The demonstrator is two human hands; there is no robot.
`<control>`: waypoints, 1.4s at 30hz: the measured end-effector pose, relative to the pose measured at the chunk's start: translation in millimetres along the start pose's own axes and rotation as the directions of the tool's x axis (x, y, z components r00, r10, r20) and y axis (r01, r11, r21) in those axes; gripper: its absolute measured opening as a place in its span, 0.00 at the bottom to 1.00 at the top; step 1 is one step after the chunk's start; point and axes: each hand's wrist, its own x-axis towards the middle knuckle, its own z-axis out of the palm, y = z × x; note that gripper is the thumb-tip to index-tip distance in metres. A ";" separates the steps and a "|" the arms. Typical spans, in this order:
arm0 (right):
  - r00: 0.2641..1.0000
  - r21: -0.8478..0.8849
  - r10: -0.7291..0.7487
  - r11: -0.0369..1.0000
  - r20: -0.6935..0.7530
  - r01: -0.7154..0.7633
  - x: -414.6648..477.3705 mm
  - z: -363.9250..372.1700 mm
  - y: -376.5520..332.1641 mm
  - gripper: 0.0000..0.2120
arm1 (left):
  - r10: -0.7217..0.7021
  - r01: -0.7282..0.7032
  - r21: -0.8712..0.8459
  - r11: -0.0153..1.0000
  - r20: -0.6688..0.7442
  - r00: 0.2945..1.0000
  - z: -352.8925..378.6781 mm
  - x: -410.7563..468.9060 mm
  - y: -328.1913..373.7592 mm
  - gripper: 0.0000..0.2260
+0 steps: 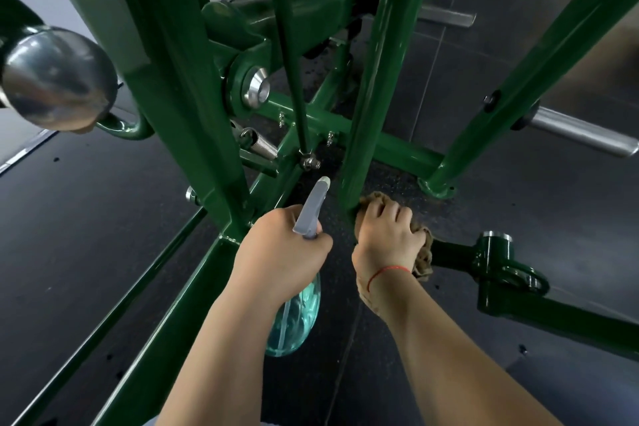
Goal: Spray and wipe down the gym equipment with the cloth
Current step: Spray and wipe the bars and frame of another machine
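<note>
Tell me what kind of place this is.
Most likely a gym: a green steel machine frame, a chrome plate-loading peg, and dark, rubber-like flooring.

Dark rubber floor point(86, 218) spreading everywhere right of metal edge strip point(24, 154), fine speckles showing further right. Pale grey surface point(14, 140) sitting left of strip, wall or floor, can't tell tbh. Tile seam point(349, 339) running well right of strip. Soft light glaring off floor far right of strip.
</note>
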 end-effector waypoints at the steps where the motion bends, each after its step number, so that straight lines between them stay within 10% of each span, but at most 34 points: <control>1: 1.000 0.106 0.006 0.994 0.007 -0.007 0.5 -7.5 3.5 0.33 | 0.001 -0.001 -0.011 1.000 -0.008 1.000 0.5 0.3 3.0 0.03; 3: 0.995 0.485 0.050 0.870 0.088 -0.087 6.4 -24.0 7.3 0.30 | -0.005 0.004 -0.021 1.000 -0.024 1.000 1.3 0.8 6.9 0.01; 6: 0.975 0.918 0.112 0.329 0.193 -0.219 18.6 -47.1 1.3 0.40 | -0.004 0.000 -0.065 0.998 -0.055 0.998 1.2 1.3 12.0 0.13; 9: 0.984 0.993 0.138 -0.018 0.115 -0.113 29.6 -52.3 -3.6 0.44 | 0.012 -0.021 -0.086 0.996 -0.103 0.995 -1.3 0.0 14.5 0.16; 12: 0.988 0.988 0.154 -0.153 -0.012 0.036 21.4 -84.9 -4.9 0.42 | 0.024 -0.037 -0.078 0.996 -0.167 0.986 -4.1 -4.7 18.2 0.18; 17: 0.871 0.873 0.295 -0.179 -0.392 0.453 3.6 -153.4 -10.5 0.40 | 0.005 -0.058 -0.176 0.983 -0.290 0.957 -4.3 -20.3 26.4 0.16; 21: 0.722 0.783 0.303 0.236 -0.622 0.576 5.5 -164.7 -32.4 0.45 | -0.015 -0.077 -0.200 0.977 -0.423 0.906 -7.1 -37.3 27.8 0.04; 24: 0.695 0.732 0.246 0.342 -0.675 0.590 5.9 -143.7 -35.0 0.47 | -0.005 -0.117 -0.195 0.974 -0.531 0.847 -14.4 -51.3 30.3 0.06; 29: 0.724 0.740 0.181 0.286 -0.666 0.609 -7.9 -121.5 -16.5 0.44 | -0.071 -0.071 -0.175 0.982 -0.692 0.718 -22.5 -67.6 29.4 0.15; 35: 0.731 0.731 -0.008 -0.016 -0.682 0.682 -44.7 -116.1 -5.6 0.33 | -0.117 -0.057 -0.207 0.977 -0.735 0.668 -29.2 -81.8 33.2 0.11; 42: 0.405 0.431 -0.221 -0.086 -0.888 0.898 -57.9 -166.0 -35.6 0.36 | -0.002 -0.138 -0.131 0.982 -0.732 0.681 -50.4 -97.8 42.9 0.11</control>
